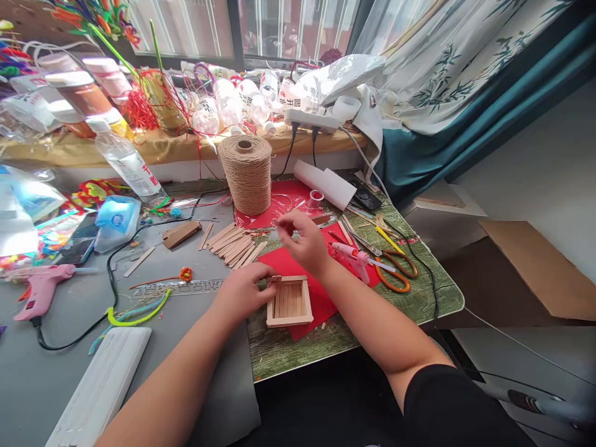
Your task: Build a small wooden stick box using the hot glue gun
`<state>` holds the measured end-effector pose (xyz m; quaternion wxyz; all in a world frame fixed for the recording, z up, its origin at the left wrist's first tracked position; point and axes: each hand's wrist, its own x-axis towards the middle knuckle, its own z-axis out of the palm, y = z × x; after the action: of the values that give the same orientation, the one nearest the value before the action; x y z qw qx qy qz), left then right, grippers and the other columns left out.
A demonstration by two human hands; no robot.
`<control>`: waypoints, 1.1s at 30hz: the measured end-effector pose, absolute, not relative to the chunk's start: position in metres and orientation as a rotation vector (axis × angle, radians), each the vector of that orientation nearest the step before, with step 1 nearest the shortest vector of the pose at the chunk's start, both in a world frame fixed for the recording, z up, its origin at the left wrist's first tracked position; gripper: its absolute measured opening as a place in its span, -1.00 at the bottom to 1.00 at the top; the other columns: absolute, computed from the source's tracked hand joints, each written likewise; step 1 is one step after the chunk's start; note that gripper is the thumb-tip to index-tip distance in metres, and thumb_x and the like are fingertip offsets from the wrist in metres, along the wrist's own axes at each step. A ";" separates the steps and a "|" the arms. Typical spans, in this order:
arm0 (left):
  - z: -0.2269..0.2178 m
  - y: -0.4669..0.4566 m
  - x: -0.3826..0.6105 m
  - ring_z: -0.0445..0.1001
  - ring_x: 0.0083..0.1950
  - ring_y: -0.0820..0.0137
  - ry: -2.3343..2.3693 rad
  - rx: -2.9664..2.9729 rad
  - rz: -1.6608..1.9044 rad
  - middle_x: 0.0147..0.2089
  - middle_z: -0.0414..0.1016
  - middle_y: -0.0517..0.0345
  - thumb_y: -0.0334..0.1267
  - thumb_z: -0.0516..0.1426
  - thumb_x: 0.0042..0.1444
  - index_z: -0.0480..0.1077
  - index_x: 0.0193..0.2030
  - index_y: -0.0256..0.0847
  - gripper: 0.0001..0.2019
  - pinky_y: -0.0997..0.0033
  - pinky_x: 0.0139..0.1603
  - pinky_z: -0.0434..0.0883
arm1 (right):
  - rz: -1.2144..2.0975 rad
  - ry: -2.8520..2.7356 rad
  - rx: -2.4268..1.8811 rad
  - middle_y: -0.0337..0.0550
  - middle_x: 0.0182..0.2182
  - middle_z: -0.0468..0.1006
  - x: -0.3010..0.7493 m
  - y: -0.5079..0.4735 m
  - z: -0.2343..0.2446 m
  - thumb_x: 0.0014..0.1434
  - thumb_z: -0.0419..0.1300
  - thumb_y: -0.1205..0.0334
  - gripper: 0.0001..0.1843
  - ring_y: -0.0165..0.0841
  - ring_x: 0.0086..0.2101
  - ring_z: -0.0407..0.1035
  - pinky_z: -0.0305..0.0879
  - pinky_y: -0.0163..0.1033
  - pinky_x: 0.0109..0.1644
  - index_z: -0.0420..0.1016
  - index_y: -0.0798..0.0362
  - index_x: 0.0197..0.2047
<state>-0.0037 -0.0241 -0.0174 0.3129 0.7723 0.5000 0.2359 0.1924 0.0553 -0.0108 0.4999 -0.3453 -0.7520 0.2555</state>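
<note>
A small tray-like frame of wooden craft sticks [289, 302] lies on red paper [321, 273] at the table's front. My left hand [242, 288] rests closed against the frame's left edge and holds it. My right hand [302, 239] hovers above the red paper, just right of a loose pile of craft sticks [235, 243]. Its fingers are spread, slightly blurred, and hold nothing. A big spool of jute twine [246, 172] stands behind the pile.
A small glue gun [356, 256] and orange-handled scissors [395, 268] lie right of my right hand. A pink glue gun [40, 292], a ruler [186, 287], a white keyboard [100, 388] and clutter fill the left. Bottles [128, 162] and a power strip [311, 119] line the back ledge.
</note>
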 end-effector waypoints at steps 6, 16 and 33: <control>-0.022 -0.023 -0.004 0.60 -0.11 0.28 1.304 2.041 0.633 -0.14 0.67 0.18 -0.33 0.18 0.10 0.59 -0.17 -0.08 -0.80 0.31 -0.05 0.47 | 0.945 -1.667 -0.843 -0.16 -0.21 0.54 0.231 -0.019 -0.007 0.41 0.25 0.21 -0.70 -0.30 -0.23 0.49 0.51 -0.14 -0.09 0.44 -0.11 0.18; -0.018 -0.025 -0.003 0.59 -0.09 0.30 1.289 2.084 0.621 -0.13 0.67 0.20 -0.32 0.16 0.11 0.58 -0.15 -0.08 -0.79 0.32 -0.03 0.44 | 0.681 -2.104 -0.857 -0.12 -0.19 0.64 0.226 -0.020 -0.034 0.38 0.25 0.33 -0.83 -0.23 -0.18 0.48 0.43 -0.11 -0.06 0.52 -0.05 0.02; -0.017 -0.026 -0.003 0.58 -0.12 0.30 1.288 2.077 0.630 -0.17 0.66 0.21 -0.34 0.17 0.13 0.58 -0.18 -0.07 -0.82 0.33 -0.08 0.43 | 0.806 -2.036 -0.941 -0.12 -0.26 0.61 0.217 -0.019 -0.028 0.19 0.33 0.49 -0.82 -0.22 -0.16 0.48 0.44 -0.08 -0.01 0.63 -0.01 -0.24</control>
<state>-0.0033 -0.0258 -0.0168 0.3042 0.7840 0.4861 0.2378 0.2168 -0.0194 -0.0275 0.3699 -0.3668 -0.7937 0.3141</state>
